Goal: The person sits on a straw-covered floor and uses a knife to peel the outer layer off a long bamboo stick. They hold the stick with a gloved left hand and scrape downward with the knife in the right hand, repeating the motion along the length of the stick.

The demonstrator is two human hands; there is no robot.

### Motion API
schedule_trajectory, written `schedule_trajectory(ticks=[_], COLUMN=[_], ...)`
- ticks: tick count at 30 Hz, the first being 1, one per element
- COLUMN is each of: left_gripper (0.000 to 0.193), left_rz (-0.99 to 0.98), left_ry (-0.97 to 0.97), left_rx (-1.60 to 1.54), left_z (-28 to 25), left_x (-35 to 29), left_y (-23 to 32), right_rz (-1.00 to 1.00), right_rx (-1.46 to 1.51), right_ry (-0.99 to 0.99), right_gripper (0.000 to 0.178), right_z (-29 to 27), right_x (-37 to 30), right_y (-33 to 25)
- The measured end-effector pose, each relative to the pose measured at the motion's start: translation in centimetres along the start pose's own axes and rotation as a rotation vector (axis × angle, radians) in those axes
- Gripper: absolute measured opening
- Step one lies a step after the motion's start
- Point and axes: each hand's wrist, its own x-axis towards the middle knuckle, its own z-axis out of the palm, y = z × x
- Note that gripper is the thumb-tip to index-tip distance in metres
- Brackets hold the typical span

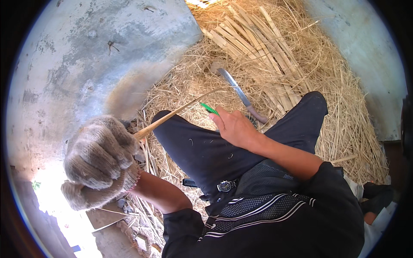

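My left hand (101, 159), in a thick grey-beige knitted glove, is closed in a fist at the left. One end of a long, thin bamboo strip (172, 114) is inside that fist; the strip slants up and right over my knee, tapering at its far end. In front of my lap, my bare right hand (235, 127) is wrapped round a small green tool (209, 108) that looks like a utility knife. Its tip meets or nearly meets the strip; the blade itself is too small to make out. Beyond the right hand lies a curved machete (235, 88) with a brown handle.
Split bamboo strips (262, 51) lie in a pile at the far right, over a thick bed of shavings (344, 116). A pale, stained wall (86, 56) rises on the left. A wristwatch (225, 185) shows at my waist. Behind me, at the lower right, part of another person (374, 202) is visible.
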Motion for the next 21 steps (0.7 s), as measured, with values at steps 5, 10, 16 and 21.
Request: schedule_trajectory(ticks=[5, 10, 16, 21], left_gripper=[0.042, 0.044, 0.041, 0.042], left_rz=[0.014, 0.017, 0.055, 0.084], left_ry=[-0.083, -0.077, -0.154, -0.132], left_rx=[0.029, 0.088, 0.071, 0.034], left_z=[0.7, 1.2, 1.6, 1.9], left_x=[-0.1, 0.1, 0.8, 0.4], left_y=[0.3, -0.1, -0.4, -0.4], right_rz=[-0.125, -0.147, -0.116, -0.087], right_rx=[0.164, 0.109, 0.026, -0.287], right_ry=[-0.109, 0.007, 0.024, 0.026], right_gripper=[0.029, 0.03, 0.028, 0.03], right_z=[-4.5, -3.8, -3.8, -1.2], right_x=[-1.8, -2.1, -2.6, -3.1], right_y=[-7.9, -7.3, -8.2, -1.1])
